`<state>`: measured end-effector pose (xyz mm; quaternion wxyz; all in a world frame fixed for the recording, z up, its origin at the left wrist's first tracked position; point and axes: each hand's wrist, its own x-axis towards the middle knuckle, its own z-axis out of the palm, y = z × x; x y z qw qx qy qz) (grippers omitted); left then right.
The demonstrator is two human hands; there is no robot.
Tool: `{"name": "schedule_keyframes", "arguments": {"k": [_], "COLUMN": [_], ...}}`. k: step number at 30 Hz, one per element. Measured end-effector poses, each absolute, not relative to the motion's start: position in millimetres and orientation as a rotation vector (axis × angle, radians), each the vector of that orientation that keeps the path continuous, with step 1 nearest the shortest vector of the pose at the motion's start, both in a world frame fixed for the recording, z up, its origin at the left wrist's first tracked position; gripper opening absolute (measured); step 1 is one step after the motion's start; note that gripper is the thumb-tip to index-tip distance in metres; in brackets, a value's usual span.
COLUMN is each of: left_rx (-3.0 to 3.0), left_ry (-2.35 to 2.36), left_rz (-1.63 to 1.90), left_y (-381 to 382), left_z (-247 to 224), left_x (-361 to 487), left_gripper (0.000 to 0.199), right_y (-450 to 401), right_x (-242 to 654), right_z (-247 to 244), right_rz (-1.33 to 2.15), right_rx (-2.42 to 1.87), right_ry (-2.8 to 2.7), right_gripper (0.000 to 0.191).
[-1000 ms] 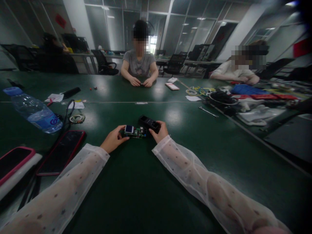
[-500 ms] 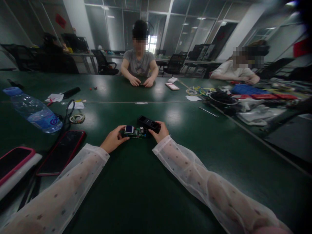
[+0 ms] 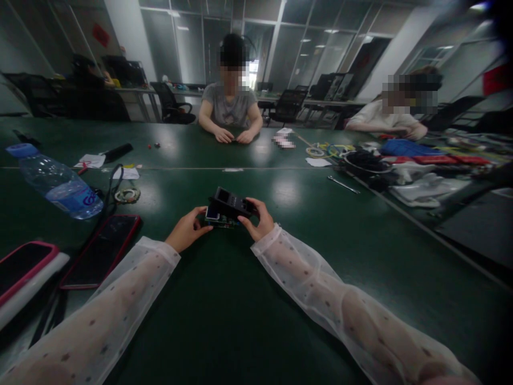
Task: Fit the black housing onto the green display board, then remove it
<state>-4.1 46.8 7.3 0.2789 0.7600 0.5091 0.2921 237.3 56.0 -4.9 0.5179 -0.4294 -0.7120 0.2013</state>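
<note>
My left hand (image 3: 190, 226) grips the left end of a green circuit board (image 3: 223, 223) with a small screen, its thumb at the near edge. My right hand (image 3: 258, 219) is closed on the right end of a black plastic casing (image 3: 230, 202) that has a rectangular window and small holes. The casing is held tilted over the board and covers most of it, part of the screen included. Whether the two parts touch cannot be made out.
To my left are a tilted water bottle (image 3: 60, 184), a red-edged phone (image 3: 102, 251), a pink-edged phone (image 3: 24, 267) and a wire coil (image 3: 127, 195). A wrench (image 3: 343, 184) and piled cables (image 3: 368, 163) lie to the right. Two people sit across the green table (image 3: 240, 310).
My right hand has brought the black casing leftward and over the circuit board, hiding more of it. The left hand has stayed in place on the board.
</note>
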Motion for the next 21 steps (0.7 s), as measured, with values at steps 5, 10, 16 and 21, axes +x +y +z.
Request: {"name": "schedule_keyframes", "arguments": {"k": [5, 10, 16, 21], "left_rx": [2.06, 2.013, 2.035, 2.048], "left_ry": [1.405, 1.389, 1.387, 1.38], "left_rz": [0.774, 0.865, 0.829, 0.82], "left_y": [48.3, 49.1, 49.0, 49.4], "left_z": [4.7, -0.4, -1.2, -0.7], "left_x": [-4.2, -4.9, -6.1, -6.3], "left_gripper": [0.058, 0.082, 0.081, 0.076], "right_y": [55.4, 55.5, 57.1, 59.7], "right_x": [234.5, 233.8, 235.3, 236.4], "right_z": [-1.3, -0.7, -3.3, -5.5], "right_rz": [0.55, 0.519, 0.523, 0.52], "right_rx": [-1.015, -1.047, -1.004, -1.024], "right_ry": [-1.855, -1.933, -1.95, -1.986], "right_gripper": [0.05, 0.049, 0.059, 0.064]}}
